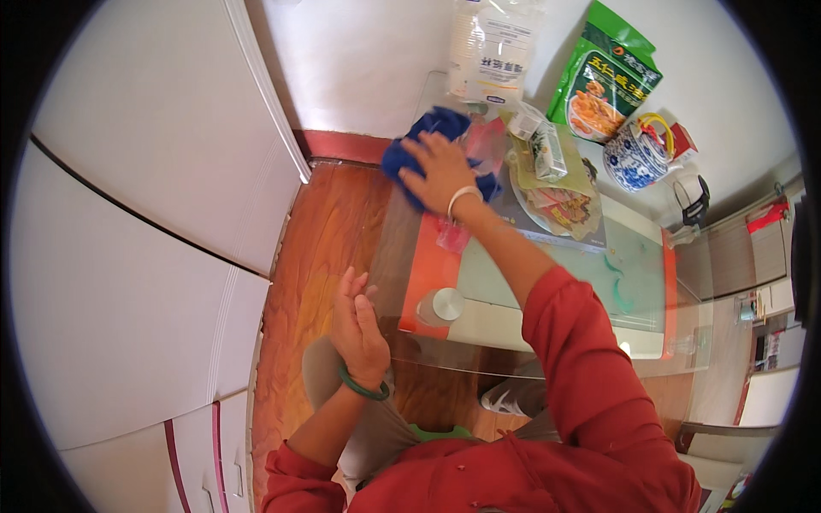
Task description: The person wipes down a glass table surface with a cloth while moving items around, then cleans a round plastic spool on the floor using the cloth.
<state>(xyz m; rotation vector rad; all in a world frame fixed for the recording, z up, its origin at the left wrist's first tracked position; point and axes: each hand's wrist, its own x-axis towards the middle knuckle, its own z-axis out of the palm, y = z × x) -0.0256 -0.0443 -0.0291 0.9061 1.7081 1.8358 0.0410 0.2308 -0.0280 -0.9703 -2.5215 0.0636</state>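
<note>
My right hand (pixel 439 172) lies with spread fingers on a crumpled dark blue cloth (pixel 401 160) at the far left corner of a glass table (pixel 410 349). Beside the cloth is a pink translucent plastic piece (pixel 487 141); a similar pink piece (pixel 453 236) lies nearer me. My left hand (pixel 360 324), a green bangle at its wrist, hovers off the table's left edge, palm turned inward and holding nothing. To its right stands a glass jar with a metal lid (pixel 448 303).
At the back are bagged paper cups (pixel 490 51), a green food pouch (pixel 603 83) and a blue-and-white teapot (pixel 635 156). A plate with packets (pixel 558 199) rests on a grey box (pixel 584 242). White cabinets (pixel 147 256) flank the left side.
</note>
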